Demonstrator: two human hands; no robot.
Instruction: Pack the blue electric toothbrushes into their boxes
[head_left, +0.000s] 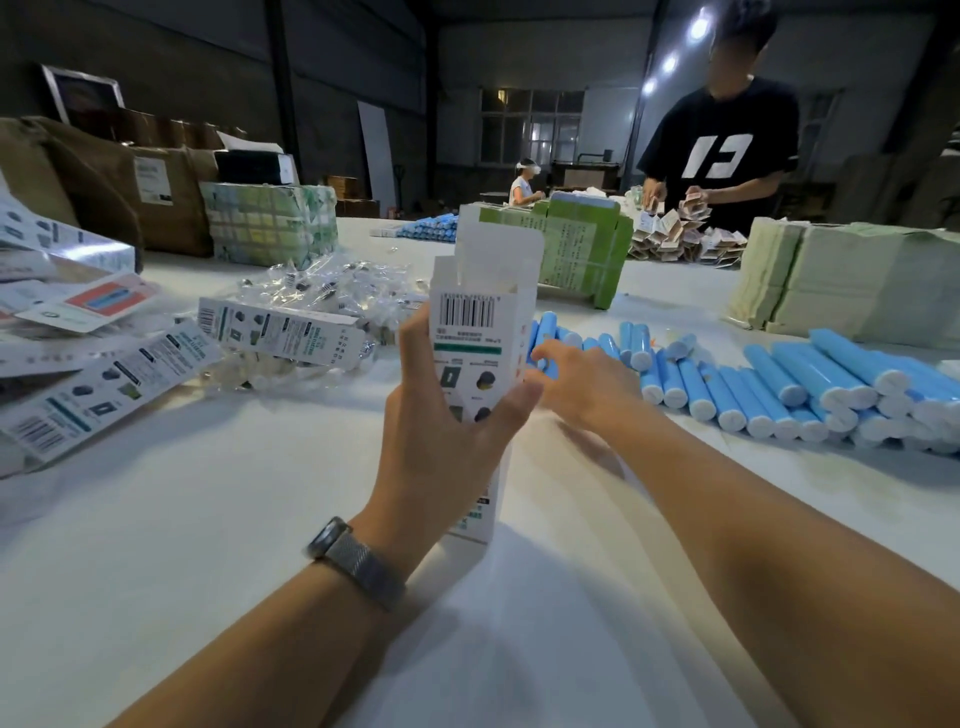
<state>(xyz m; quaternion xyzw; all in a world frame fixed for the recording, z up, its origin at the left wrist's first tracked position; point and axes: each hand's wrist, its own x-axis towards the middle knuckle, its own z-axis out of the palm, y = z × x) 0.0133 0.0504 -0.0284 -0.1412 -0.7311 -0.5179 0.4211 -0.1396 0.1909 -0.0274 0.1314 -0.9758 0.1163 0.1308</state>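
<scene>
The left hand (447, 410) grips an upright open box (483, 332); the right hand (582, 379) reaches, seemingly empty, for a toothbrush (545, 338) to load.

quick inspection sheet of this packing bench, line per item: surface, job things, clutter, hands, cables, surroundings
surface: white table, bare in front of the person, crowded further back
job's things: open white box held upright, top flap up; blue toothbrushes lie in a row to the right; flat boxes piled at left
clutter: clear plastic bags, green cartons, pale paper stacks, brown cardboard cartons
grippers: left hand grips the box, wristwatch on that arm; right hand reaches to the near end of the toothbrush row, grip not clear
cables: nothing seen
surroundings: dim warehouse; person in black shirt works at the far side, another person sits further back
</scene>
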